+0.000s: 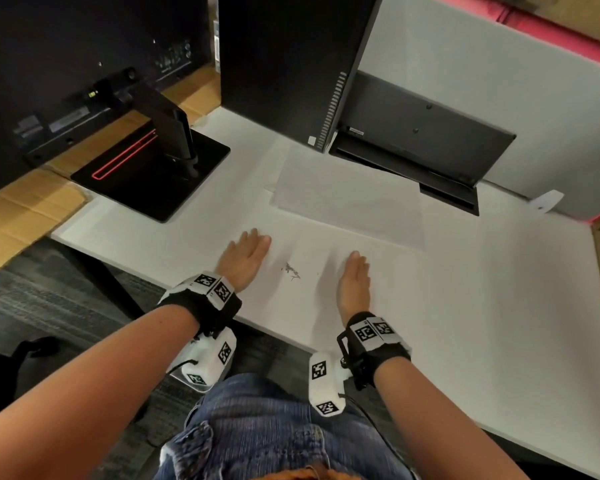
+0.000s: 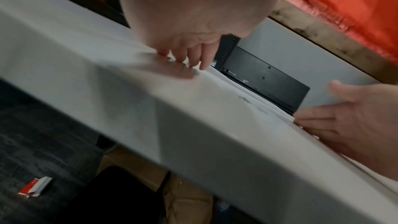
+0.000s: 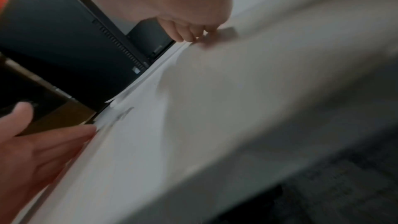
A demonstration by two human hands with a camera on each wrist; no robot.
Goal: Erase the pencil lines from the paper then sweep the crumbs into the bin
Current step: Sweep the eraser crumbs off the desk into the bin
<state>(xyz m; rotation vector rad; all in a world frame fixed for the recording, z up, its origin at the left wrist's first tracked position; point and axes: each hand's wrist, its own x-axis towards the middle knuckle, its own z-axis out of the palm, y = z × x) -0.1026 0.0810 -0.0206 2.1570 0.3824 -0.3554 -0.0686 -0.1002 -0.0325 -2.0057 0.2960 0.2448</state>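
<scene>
A white sheet of paper (image 1: 312, 247) lies on the white desk (image 1: 482, 306) near its front edge. A small heap of dark eraser crumbs (image 1: 291, 270) sits on the sheet, between my two hands. My left hand (image 1: 245, 258) lies flat, palm down, just left of the crumbs, fingers straight. My right hand (image 1: 354, 280) stands on its edge right of the crumbs, fingers straight. Neither hand holds anything. The left wrist view shows my left fingertips (image 2: 194, 60) touching the surface, with the crumbs (image 2: 244, 99) blurred beyond them. No eraser or bin is in view.
A second white sheet (image 1: 347, 195) lies further back, overlapping the first. Behind stand a monitor base (image 1: 153, 171), a black computer tower (image 1: 291, 64) and a black flat box (image 1: 420, 140). A grey partition (image 1: 499, 91) bounds the desk. A small packet (image 2: 35, 186) lies on the carpet.
</scene>
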